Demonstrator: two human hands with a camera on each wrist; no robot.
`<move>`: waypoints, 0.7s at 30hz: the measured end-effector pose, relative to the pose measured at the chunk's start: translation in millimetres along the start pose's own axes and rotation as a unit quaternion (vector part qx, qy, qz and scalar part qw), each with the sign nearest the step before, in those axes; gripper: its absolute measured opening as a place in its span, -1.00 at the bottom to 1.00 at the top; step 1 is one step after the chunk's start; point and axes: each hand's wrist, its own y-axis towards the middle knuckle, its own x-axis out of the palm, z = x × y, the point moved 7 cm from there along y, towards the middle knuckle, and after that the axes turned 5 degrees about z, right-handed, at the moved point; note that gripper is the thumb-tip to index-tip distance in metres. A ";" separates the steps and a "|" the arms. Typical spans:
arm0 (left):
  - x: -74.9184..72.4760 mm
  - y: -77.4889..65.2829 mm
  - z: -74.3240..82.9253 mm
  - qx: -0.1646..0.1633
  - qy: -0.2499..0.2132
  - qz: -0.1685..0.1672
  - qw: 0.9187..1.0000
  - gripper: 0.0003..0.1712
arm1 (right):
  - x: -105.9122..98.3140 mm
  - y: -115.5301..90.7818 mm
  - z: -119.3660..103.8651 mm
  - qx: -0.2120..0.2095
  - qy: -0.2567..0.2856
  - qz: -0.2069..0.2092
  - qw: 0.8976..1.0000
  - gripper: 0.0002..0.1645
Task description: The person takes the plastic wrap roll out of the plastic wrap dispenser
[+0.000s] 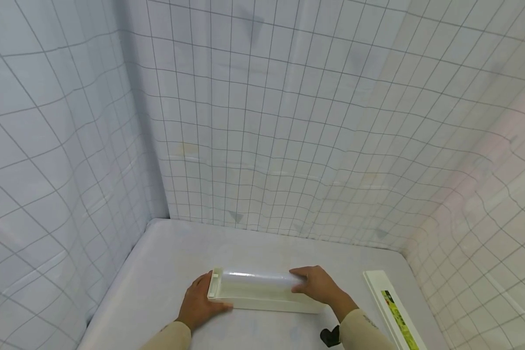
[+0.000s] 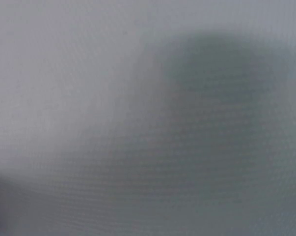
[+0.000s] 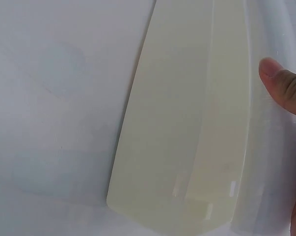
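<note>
A cream-white plastic dispenser box [image 1: 280, 304], long and open on top, lies on the white surface in the head view. A roll of clear cling film [image 1: 258, 278] sits along its far side. My left hand [image 1: 198, 300] grips the box's left end, thumb along the front and fingers behind. My right hand [image 1: 319, 286] holds the roll near its right end, fingers over the far side. In the right wrist view the thumb [image 3: 280, 83] presses on the film roll [image 3: 268, 162], beside the box's smooth wall [image 3: 172, 113]. The left wrist view shows only blurred grey cloth.
A long white cover [image 1: 378, 282] with a yellow-green label [image 1: 398, 318] lies at the right. Beside the right sleeve is a small black object [image 1: 330, 336]. White grid-patterned curtains [image 1: 262, 146] hang on the left, back and right of the white surface [image 1: 175, 248].
</note>
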 end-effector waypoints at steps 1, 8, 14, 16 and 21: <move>0.4 0.3 -0.3 0.001 0.001 0.001 1.000 0.45 | -0.8 -0.2 0.5 0.004 0.001 0.001 1.000 -0.39; 0.4 0.3 0.4 0.005 0.007 0.001 1.000 0.47 | -4.0 -3.1 8.7 0.035 0.016 0.013 0.999 -0.37; 1.6 0.9 -0.4 0.012 0.006 0.002 1.000 0.46 | -8.9 -5.4 17.2 0.061 0.020 0.036 0.997 -0.34; 2.0 1.0 -0.5 0.014 0.007 0.002 1.000 0.46 | -11.2 -5.4 18.5 0.060 0.019 0.043 0.997 -0.33; 2.0 1.4 -1.0 0.013 0.011 0.002 1.000 0.47 | -14.9 -6.2 23.9 0.078 0.017 0.059 0.995 -0.33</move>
